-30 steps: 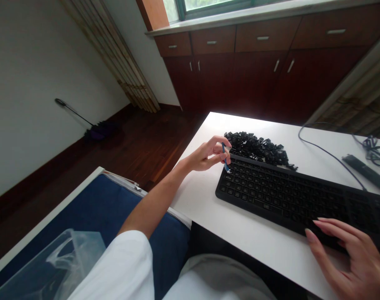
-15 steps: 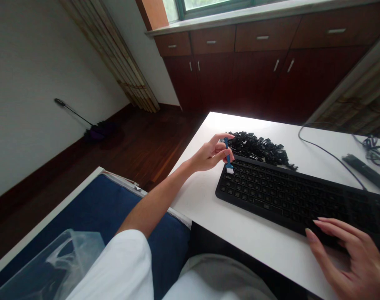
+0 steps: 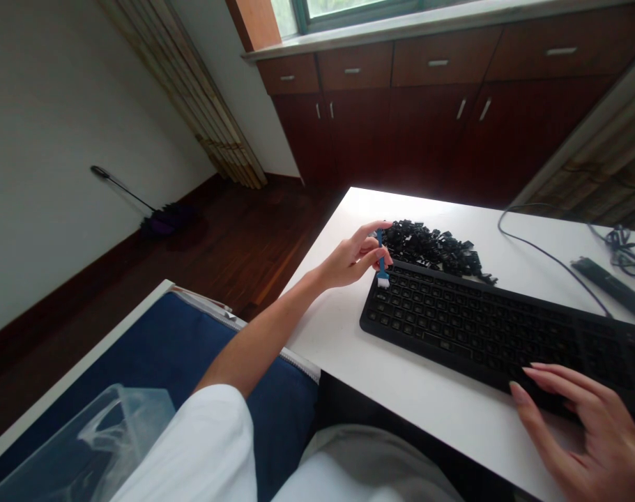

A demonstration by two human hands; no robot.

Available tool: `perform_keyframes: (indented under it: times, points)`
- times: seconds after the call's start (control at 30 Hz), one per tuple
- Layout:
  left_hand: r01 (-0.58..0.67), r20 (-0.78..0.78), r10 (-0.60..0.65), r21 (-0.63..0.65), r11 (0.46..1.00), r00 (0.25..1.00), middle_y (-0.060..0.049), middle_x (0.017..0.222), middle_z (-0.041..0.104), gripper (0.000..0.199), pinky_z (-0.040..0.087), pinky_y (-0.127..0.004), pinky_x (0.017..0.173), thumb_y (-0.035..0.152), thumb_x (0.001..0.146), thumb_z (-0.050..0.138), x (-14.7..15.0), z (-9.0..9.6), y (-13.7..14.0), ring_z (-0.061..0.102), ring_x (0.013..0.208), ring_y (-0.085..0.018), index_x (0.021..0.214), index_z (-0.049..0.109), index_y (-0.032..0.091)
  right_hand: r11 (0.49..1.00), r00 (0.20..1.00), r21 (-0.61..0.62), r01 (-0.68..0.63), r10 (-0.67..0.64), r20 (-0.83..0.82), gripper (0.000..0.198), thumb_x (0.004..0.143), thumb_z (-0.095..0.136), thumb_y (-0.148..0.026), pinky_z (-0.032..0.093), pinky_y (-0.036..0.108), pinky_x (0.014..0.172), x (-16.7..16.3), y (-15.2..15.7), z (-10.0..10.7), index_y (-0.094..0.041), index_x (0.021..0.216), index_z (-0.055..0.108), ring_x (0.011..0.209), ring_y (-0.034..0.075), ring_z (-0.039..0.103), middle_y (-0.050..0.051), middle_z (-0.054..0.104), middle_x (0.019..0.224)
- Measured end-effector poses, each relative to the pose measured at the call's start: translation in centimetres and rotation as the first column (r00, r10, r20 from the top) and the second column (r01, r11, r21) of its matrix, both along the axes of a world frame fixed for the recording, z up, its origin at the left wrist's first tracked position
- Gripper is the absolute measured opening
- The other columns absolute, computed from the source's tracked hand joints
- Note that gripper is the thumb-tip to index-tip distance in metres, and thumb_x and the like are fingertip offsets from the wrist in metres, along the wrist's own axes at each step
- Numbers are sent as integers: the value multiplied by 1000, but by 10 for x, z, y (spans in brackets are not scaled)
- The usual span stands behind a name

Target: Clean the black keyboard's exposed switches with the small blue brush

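left hand [image 3: 351, 259] pinching brush [image 3: 382, 265], bristles down at keyboard [image 3: 498, 331] corner | right hand [image 3: 589, 432] lying open, steadying keyboard | keycaps [image 3: 432, 247] piling behind it

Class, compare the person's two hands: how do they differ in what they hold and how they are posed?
The left hand pinches a small blue brush at the keyboard's far-left corner; the right hand holds nothing. The left hand's fingers curl; the right hand's spread flat on the keyboard's near edge. Both are bare.
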State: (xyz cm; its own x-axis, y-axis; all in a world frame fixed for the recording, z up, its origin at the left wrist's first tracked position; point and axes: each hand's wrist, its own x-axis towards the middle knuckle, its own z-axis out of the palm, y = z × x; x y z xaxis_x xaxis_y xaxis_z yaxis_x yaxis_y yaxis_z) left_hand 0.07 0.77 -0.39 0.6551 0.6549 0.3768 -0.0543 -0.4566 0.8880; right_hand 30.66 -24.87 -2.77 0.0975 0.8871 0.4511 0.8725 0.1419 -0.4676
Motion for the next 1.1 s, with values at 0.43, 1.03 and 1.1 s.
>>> perform_keyframes:
  times: [0.43, 1.03, 1.1]
  points:
    - [-104, 94, 124, -189, 977, 988, -7, 89, 73, 57, 59, -24, 70, 36, 95, 59, 11, 4, -11, 71, 79, -15, 142, 35, 16, 994, 989, 90, -64, 51, 138, 39, 81, 71, -39, 47, 46, 99, -6, 12, 7, -21, 115, 65, 99, 26, 65, 8, 67, 113]
    - [-265, 147, 253, 64, 962, 956, -5, 91, 73, 22, 61, -25, 76, 30, 88, 68, 12, 7, -24, 71, 81, -14, 105, 64, 15, 941, 959, -190, -279, 284, -3, 28, 93, 57, -43, 49, 33, 75, -113, 146, 75, -25, 113, 63, 83, 17, 62, 3, 65, 99]
    - [-257, 172, 248, 30, 966, 953, -6, 92, 70, 20, 61, -24, 75, 30, 87, 69, 12, 7, -23, 70, 81, -13, 100, 68, 14, 936, 955, -189, -297, 292, -54, 27, 92, 58, -44, 48, 32, 71, -119, 156, 76, -26, 111, 65, 79, 16, 61, 2, 65, 94]
